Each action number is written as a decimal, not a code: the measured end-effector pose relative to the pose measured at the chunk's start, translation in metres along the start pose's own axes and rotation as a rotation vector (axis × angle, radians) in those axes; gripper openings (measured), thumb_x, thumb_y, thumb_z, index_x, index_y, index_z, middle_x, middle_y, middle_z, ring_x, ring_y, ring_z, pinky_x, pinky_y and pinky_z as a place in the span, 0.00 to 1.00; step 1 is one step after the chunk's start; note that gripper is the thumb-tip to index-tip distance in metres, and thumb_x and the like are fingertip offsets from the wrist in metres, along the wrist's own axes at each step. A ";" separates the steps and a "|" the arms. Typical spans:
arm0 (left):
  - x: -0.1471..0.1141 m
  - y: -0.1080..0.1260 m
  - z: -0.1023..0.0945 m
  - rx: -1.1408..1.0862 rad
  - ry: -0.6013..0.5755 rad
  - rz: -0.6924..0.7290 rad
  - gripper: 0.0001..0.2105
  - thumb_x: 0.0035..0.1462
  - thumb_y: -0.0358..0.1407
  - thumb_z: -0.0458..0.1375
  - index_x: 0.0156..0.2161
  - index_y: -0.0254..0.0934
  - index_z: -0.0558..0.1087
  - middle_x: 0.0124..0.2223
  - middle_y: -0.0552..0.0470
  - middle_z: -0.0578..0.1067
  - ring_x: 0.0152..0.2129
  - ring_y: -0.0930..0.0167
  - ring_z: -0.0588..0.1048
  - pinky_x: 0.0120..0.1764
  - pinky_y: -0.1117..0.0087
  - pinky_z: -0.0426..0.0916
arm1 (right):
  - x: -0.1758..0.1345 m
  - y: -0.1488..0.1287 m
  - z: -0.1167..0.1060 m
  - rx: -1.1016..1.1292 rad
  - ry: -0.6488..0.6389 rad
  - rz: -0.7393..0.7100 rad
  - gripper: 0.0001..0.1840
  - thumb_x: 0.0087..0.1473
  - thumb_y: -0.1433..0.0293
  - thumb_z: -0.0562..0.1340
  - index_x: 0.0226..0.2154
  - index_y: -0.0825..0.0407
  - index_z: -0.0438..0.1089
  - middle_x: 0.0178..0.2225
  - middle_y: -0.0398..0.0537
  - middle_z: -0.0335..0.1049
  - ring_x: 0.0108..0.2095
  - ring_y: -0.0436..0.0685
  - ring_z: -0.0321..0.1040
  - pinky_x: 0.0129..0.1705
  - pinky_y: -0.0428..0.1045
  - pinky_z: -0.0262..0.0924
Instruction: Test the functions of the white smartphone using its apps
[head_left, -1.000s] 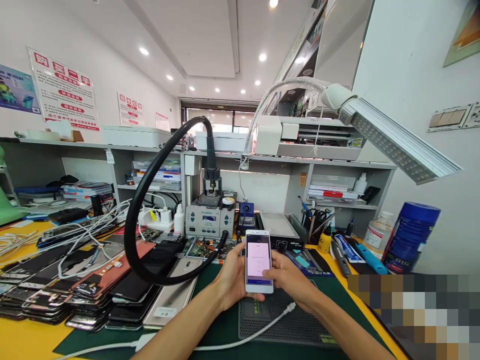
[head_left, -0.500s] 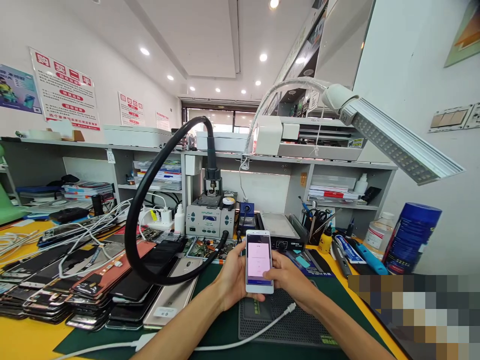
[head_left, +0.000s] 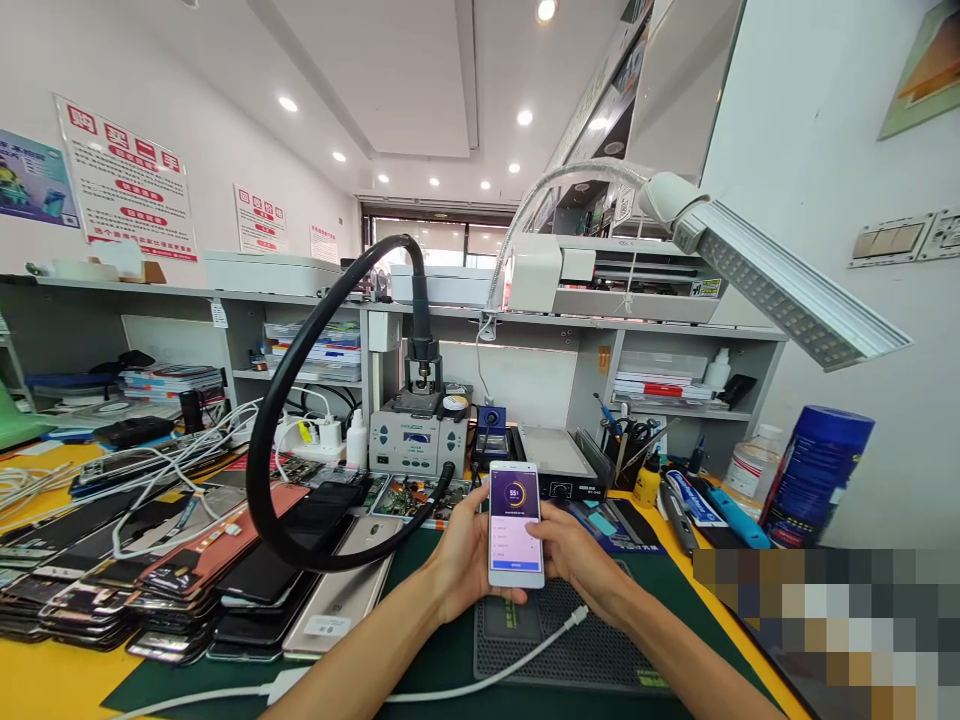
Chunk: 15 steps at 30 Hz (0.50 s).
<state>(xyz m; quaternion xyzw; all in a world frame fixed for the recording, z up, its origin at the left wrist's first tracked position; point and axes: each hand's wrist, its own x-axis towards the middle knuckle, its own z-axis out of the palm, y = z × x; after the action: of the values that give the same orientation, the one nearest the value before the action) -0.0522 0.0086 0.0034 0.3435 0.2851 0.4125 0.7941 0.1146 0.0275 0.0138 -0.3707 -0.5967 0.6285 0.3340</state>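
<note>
A white smartphone (head_left: 516, 577) is held upright over the work mat, its lit screen facing me. The screen has a dark purple top with a round yellow gauge, and white rows below. My left hand (head_left: 463, 555) is closed around the phone's left side and back, with fingertips showing under its lower edge. At the right edge, my right hand (head_left: 574, 545) grips the phone, its thumb by the screen's right side; its other fingers are largely hidden behind. Below the phone lie a dark textured pad (head_left: 555, 655) and a white cable (head_left: 517, 668) with its plug loose.
Stacks of phones and phone parts (head_left: 180, 590) fill the left side. A black hose (head_left: 262, 450) arches from the grey hot-air station (head_left: 417, 440). An LED lamp (head_left: 795, 285) hangs at upper right. Bottles and tools, including a blue canister (head_left: 817, 475), stand at right.
The phone's screen has switched from a mostly pale page to a purple page with a round gauge. My right thumb has lifted up and right, off the lower screen.
</note>
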 end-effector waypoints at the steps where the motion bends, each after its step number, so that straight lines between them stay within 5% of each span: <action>1: 0.000 0.000 -0.001 -0.002 -0.005 0.003 0.35 0.56 0.62 0.46 0.48 0.29 0.74 0.39 0.36 0.78 0.29 0.60 0.77 0.23 0.64 0.72 | 0.000 0.000 0.000 0.015 -0.003 -0.001 0.22 0.56 0.60 0.58 0.51 0.52 0.66 0.45 0.55 0.75 0.44 0.66 0.72 0.42 0.58 0.66; 15: 0.001 -0.001 -0.002 -0.011 -0.032 0.013 0.35 0.55 0.62 0.47 0.47 0.30 0.74 0.38 0.38 0.78 0.28 0.60 0.77 0.23 0.64 0.73 | 0.000 -0.001 0.004 0.068 0.032 0.003 0.23 0.59 0.53 0.55 0.46 0.53 0.67 0.41 0.55 0.75 0.42 0.64 0.72 0.39 0.56 0.66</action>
<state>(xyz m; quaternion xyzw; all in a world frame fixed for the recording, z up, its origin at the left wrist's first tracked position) -0.0526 0.0095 0.0008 0.3474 0.2680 0.4137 0.7978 0.1114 0.0255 0.0151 -0.3700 -0.5689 0.6430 0.3550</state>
